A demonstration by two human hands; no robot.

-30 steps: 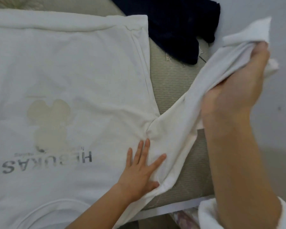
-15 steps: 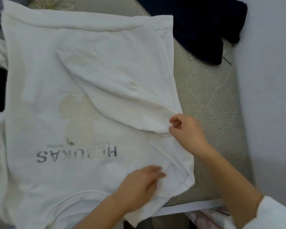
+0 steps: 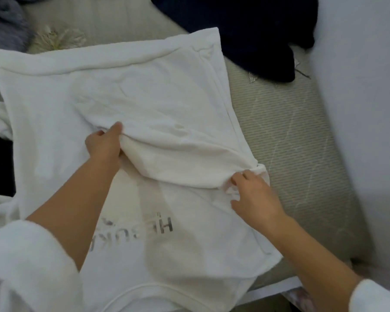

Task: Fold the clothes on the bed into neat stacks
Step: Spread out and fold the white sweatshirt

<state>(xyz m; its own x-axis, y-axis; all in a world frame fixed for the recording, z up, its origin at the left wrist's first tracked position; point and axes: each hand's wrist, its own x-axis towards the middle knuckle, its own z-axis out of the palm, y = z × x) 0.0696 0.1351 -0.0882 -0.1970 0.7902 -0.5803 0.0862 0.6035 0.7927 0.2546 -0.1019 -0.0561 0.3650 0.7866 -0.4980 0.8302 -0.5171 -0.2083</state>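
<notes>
A white sweatshirt (image 3: 54, 113) with grey upside-down lettering lies spread flat on the bed, neckline toward me. Its right sleeve (image 3: 178, 154) is folded back across the chest. My left hand (image 3: 105, 144) grips the free end of that sleeve near the middle of the shirt, thumb on top. My right hand (image 3: 251, 194) pinches the fold at the sleeve's shoulder end, by the shirt's right edge.
A dark navy garment (image 3: 245, 30) lies crumpled at the back right on the beige patterned mattress (image 3: 291, 143). A grey-blue cloth (image 3: 2, 28) sits at the back left. A pale wall (image 3: 358, 86) runs along the right side of the bed.
The sleeve, earlier held up at the right by my right hand, now lies folded over the shirt. My left hand moved from the lower shirt up to the sleeve's end.
</notes>
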